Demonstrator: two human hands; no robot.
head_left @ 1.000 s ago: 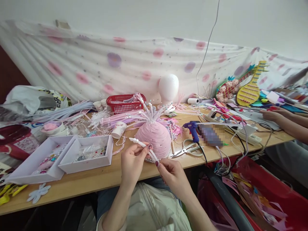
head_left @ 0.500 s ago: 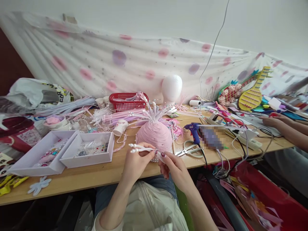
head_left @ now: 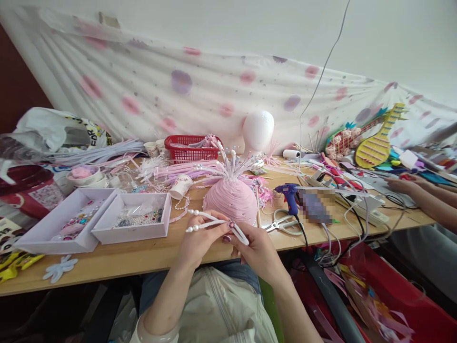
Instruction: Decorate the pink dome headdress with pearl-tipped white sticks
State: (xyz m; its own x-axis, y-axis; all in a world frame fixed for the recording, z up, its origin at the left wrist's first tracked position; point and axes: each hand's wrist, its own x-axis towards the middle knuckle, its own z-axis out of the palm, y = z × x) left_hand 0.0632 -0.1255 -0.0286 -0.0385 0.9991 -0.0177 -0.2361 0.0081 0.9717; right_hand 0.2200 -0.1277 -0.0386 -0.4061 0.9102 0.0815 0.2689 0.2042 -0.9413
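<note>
The left hand (head_left: 198,244) pinches a pearl-tipped white stem (head_left: 243,237), its two beaded ends pointing left; the right hand (head_left: 262,247) closes on its looped end; the stem sits above the table edge, just before the pink dome (head_left: 230,202); the step appears to be shaping the loop; the next move seems to need a firm pinch where the strands meet.

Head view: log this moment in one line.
left hand: pinching white pearl-tipped stems; right hand: at their looped end; beyond hands: pink dome; right of dome: scissors, blue glue gun
</note>
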